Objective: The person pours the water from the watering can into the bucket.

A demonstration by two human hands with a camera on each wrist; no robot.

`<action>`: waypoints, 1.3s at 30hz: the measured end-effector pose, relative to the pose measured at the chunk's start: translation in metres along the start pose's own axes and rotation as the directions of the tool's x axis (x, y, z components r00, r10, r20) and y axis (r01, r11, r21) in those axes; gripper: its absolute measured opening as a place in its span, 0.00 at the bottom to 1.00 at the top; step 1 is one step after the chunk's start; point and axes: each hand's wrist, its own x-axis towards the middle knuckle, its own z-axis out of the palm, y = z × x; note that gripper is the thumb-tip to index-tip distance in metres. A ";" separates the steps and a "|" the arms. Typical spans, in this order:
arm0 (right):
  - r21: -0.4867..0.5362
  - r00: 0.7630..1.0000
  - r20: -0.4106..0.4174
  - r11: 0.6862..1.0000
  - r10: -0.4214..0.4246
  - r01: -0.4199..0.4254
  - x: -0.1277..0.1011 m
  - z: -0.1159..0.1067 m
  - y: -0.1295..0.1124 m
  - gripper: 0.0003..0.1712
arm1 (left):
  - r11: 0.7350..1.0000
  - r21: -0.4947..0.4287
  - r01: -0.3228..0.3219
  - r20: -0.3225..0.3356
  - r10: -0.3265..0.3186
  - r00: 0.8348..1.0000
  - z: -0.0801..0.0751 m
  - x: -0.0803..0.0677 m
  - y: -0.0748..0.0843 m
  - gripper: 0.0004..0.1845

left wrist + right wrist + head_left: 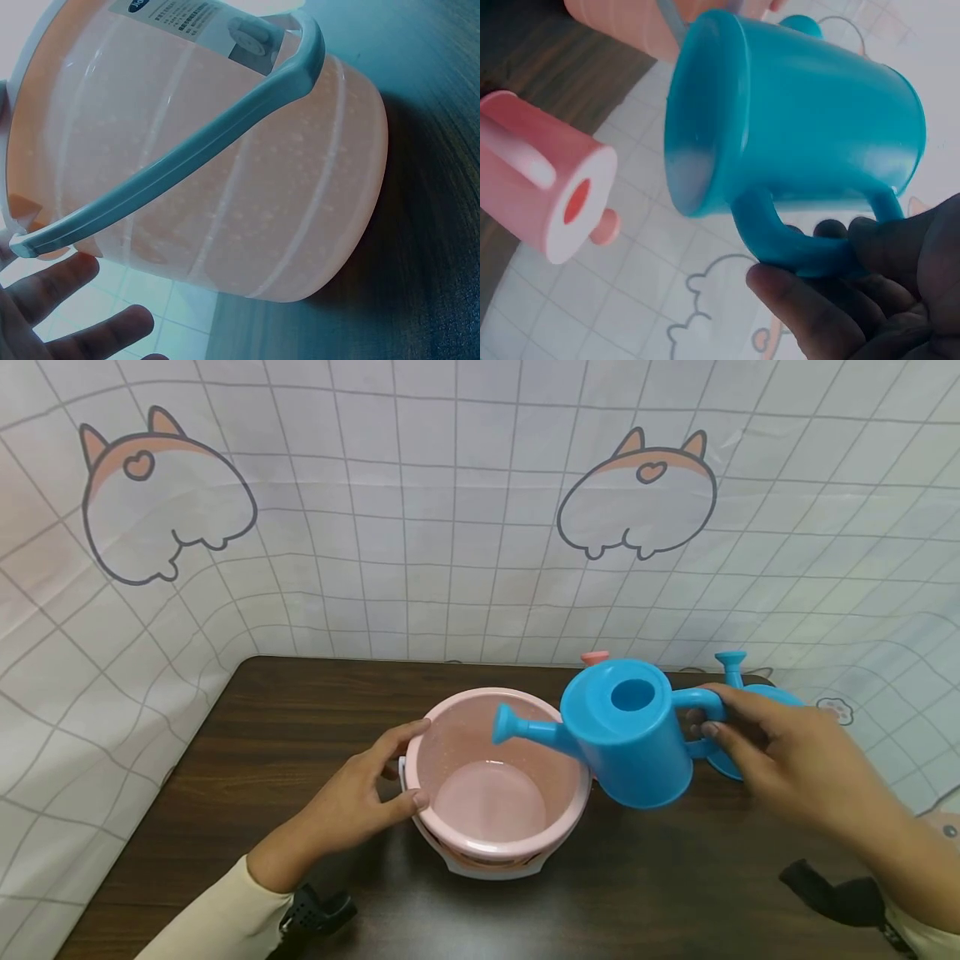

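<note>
A pink bucket (pixel 491 843) stands on the table, and its light carrying handle (pixel 202 150) hangs down its outer wall. My left hand (pixel 360 793) holds the bucket's left rim with thumb and forefinger, while other fingers extend outside the wall. My right hand (pixel 780 743) grips the handle of a blue watering can (pixel 637 760), raised and nearly upright. Its spout points left above the bucket's opening. A glint shows inside the bucket; whether it holds water, I cannot tell. The right wrist view shows fingers wrapped under the can's handle (pixel 802 251).
Behind the raised can stands a pink watering can (pixel 547 165), mostly hidden in the head view. A second blue watering can (pixel 772 693) is partly covered by my right hand. The dark wooden table (pixel 285 718) ends at a white grid-patterned curtain (pixel 420 527).
</note>
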 end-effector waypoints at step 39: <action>0.068 0.975 0.109 0.980 -0.196 0.189 0.032 -0.016 -0.002 0.30 | 1.000 0.003 0.015 -0.005 -0.015 1.000 0.001 -0.001 0.001 0.41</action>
